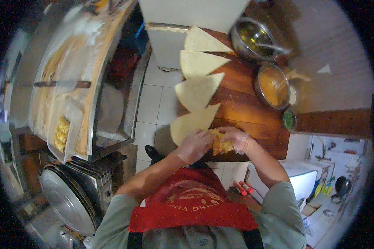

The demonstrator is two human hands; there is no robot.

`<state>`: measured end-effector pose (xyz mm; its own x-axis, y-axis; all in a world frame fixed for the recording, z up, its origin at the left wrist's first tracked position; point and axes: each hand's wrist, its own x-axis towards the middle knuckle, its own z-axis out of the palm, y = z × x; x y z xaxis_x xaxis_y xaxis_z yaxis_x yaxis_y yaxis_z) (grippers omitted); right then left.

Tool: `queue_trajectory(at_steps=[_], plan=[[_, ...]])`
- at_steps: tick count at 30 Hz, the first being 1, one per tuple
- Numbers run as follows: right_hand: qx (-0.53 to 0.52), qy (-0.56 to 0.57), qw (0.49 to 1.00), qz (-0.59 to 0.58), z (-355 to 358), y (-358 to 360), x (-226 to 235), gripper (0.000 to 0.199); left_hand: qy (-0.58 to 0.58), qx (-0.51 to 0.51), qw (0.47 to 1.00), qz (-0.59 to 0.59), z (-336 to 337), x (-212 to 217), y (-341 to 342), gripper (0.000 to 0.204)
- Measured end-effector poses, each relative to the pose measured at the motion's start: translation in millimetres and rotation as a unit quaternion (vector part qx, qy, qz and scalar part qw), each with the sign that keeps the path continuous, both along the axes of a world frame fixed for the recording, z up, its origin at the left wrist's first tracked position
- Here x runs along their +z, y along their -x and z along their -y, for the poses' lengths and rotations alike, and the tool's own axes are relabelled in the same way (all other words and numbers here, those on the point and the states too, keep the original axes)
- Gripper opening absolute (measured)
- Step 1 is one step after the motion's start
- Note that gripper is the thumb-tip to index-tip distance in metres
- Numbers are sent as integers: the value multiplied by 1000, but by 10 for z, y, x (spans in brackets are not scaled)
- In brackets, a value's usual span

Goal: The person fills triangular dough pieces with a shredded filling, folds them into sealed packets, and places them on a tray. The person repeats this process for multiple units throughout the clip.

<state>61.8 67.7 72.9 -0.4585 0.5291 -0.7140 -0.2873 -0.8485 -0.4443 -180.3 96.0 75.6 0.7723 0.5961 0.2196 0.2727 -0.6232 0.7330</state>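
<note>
Both my hands wear thin, see-through gloves and meet at the near edge of the wooden table. Between them is a yellow-orange folded piece of dough (222, 146). My left hand (195, 146) closes on its left side, and my right hand (236, 140) grips it from the right with bent fingers. Just beyond my left hand lies a pale dough wedge (195, 123). Farther off, more flat dough wedges (199, 90) form a column along the table's left side, their points toward the right. The fingers partly hide the folded dough.
Along the wooden table's (245, 118) right side stand a metal bowl of yellowish liquid (253, 39), a bowl of orange filling (273, 86) and a small bowl of green bits (289, 120). On a floured worktop (66, 54) at left sits a plastic tub (74, 133) with yellow rolled pieces.
</note>
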Motion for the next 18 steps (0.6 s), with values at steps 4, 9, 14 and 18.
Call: queue_trajectory(at_steps=[4,9,14,18], plan=[[-13,9,999,52,97,-544,-214,34,86,1,995,56,57,-437,-735,14],[30,-117,979,162,282,-864,-293,39,57,35,998,5,111,-441,-1069,28],[38,-145,902,405,506,-1138,-250,41,-1,29,997,-70,165,-540,-1407,34],[-17,-137,898,417,472,-1085,-157,44,-26,-2,999,-47,166,-442,-1545,31]])
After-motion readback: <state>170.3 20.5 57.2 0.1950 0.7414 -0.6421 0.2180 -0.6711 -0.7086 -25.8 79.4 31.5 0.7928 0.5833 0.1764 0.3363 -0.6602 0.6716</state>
